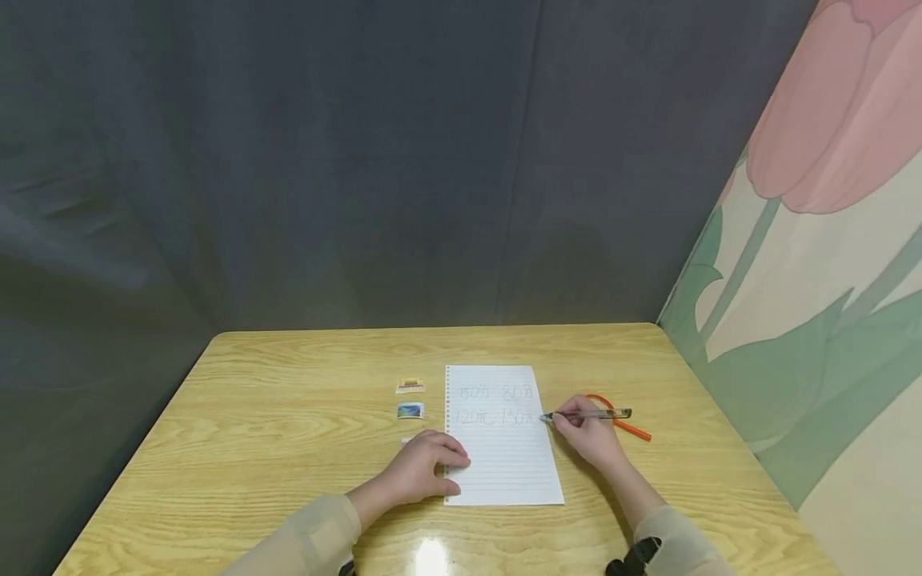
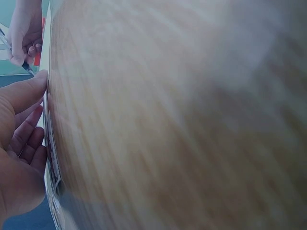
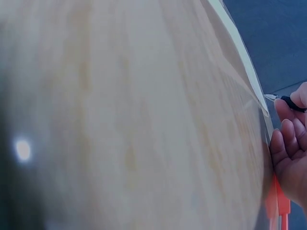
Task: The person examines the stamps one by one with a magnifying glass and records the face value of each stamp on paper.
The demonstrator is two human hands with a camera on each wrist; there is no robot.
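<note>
A white lined sheet of paper (image 1: 504, 472) with punched holes down its left edge lies on the wooden table. Two rows of handwriting run across its upper half, among them 120 and 150. My right hand (image 1: 587, 432) pinches a pen (image 1: 605, 414), its tip at the sheet's right edge by the second row. The pen's dark grip (image 3: 290, 102) also shows in the right wrist view. Fingers straight, my left hand (image 1: 425, 468) rests on the sheet's lower left edge. Just beyond it a small white-edged piece (image 1: 406, 441) is mostly hidden by that hand.
Left of the sheet lie two small stamp-like pictures, a yellowish one (image 1: 410, 386) and a blue-green one (image 1: 410, 410). An orange-red looped object (image 1: 634, 431) lies behind the right hand. A dark curtain (image 1: 432, 160) hangs beyond the table (image 1: 288, 432); a tulip-patterned wall (image 1: 828, 320) stands at right.
</note>
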